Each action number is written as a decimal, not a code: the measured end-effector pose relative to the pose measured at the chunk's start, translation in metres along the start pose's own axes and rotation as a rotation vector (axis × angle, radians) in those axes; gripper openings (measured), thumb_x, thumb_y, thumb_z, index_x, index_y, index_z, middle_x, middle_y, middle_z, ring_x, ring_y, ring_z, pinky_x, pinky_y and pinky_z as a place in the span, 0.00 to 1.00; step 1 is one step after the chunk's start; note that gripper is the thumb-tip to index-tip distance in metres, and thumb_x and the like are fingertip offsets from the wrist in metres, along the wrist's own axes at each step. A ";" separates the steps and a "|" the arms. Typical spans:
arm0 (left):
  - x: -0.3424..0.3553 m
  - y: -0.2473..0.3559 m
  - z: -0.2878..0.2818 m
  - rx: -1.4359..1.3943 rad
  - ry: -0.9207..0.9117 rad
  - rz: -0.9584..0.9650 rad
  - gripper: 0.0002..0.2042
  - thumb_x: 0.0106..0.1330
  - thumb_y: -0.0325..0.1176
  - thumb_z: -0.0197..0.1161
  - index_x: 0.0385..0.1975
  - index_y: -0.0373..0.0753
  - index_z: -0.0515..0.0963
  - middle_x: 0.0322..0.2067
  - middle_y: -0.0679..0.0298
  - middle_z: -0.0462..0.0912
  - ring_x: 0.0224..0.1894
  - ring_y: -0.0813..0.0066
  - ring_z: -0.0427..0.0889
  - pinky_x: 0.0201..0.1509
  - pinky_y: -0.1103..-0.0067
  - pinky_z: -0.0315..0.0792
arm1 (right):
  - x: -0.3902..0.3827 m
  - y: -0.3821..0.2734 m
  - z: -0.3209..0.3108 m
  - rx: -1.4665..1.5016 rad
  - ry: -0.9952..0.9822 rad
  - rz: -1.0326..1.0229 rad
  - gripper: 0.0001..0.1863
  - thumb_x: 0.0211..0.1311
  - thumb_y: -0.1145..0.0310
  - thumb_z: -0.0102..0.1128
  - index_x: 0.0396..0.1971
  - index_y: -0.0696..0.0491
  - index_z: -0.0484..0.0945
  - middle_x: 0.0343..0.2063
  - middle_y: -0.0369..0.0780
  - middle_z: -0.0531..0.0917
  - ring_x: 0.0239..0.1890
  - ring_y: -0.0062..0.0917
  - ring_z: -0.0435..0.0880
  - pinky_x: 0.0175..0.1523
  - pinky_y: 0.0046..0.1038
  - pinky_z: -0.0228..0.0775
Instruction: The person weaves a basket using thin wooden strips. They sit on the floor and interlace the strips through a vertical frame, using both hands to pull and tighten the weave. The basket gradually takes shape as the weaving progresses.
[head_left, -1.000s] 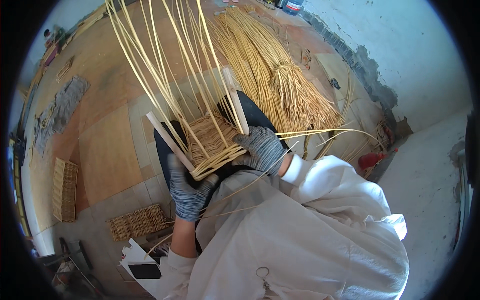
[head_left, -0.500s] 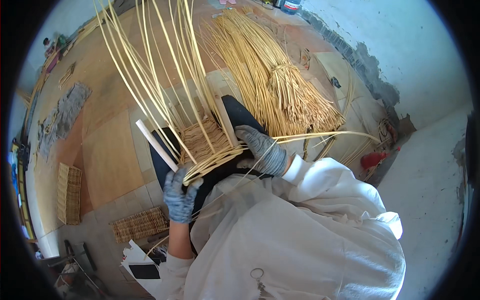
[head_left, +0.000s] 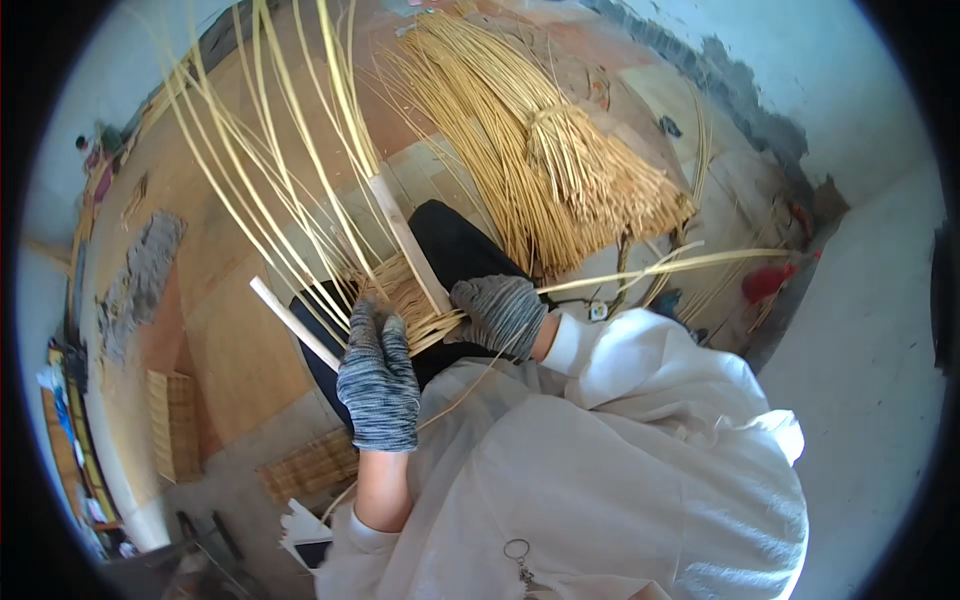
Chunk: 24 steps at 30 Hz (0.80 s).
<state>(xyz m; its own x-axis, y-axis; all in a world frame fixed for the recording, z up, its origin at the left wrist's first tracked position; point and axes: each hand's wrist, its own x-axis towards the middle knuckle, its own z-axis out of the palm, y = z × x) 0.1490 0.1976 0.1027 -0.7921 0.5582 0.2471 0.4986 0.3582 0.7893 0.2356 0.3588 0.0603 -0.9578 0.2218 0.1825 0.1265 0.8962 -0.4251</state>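
Observation:
A half-woven wicker basket (head_left: 402, 288) rests across my lap, with long pale wicker rods (head_left: 268, 165) rising from it. Two wooden stakes (head_left: 408, 242) stand at its sides. My left hand (head_left: 380, 388), in a grey striped glove, is closed on the basket's near left part, its fingers laid over the weave. At the near right corner my right hand (head_left: 497, 312), gloved alike, closes around the woven strands. Loose wicker ends (head_left: 665, 268) stick out to the right past that hand. Its fingertips are partly hidden, as is the weave under my left hand.
A large tied bundle of wicker rods (head_left: 560, 150) lies beyond on the floor. Two woven wicker pieces (head_left: 175, 425) lie at the left, near a grey cloth (head_left: 143, 280). A red object (head_left: 767, 284) sits by the right wall (head_left: 850, 350).
My left hand has moved up and inward from the basket's left corner onto its near side. The basket and rods have tilted and shifted left in view. My right hand stays at the corner.

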 end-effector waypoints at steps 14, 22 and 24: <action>0.042 -0.020 0.052 -0.416 -0.302 -0.353 0.09 0.57 0.27 0.64 0.37 0.31 0.79 0.29 0.63 0.82 0.31 0.79 0.77 0.37 0.81 0.71 | -0.010 0.025 0.023 0.172 0.231 -0.187 0.24 0.44 0.56 0.64 0.38 0.57 0.74 0.37 0.48 0.76 0.39 0.38 0.78 0.41 0.35 0.71; 0.037 -0.023 0.051 -0.367 -0.275 -0.302 0.09 0.58 0.29 0.62 0.36 0.31 0.79 0.28 0.61 0.82 0.30 0.77 0.78 0.38 0.81 0.71 | -0.029 0.020 -0.018 -0.345 0.248 -0.511 0.15 0.43 0.67 0.53 0.34 0.53 0.78 0.36 0.43 0.77 0.39 0.34 0.78 0.45 0.32 0.70; 0.035 -0.022 0.051 -0.309 -0.275 -0.283 0.10 0.59 0.30 0.61 0.36 0.31 0.79 0.28 0.61 0.82 0.30 0.77 0.78 0.39 0.80 0.71 | -0.026 0.015 -0.020 -0.400 0.237 -0.491 0.14 0.43 0.66 0.54 0.33 0.53 0.78 0.33 0.42 0.77 0.38 0.33 0.78 0.44 0.32 0.70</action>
<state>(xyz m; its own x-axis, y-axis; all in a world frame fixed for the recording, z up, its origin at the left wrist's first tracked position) 0.1281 0.2478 0.0657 -0.7380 0.6630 -0.1254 0.1168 0.3086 0.9440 0.2677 0.3740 0.0674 -0.8520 -0.2106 0.4794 -0.1801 0.9776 0.1094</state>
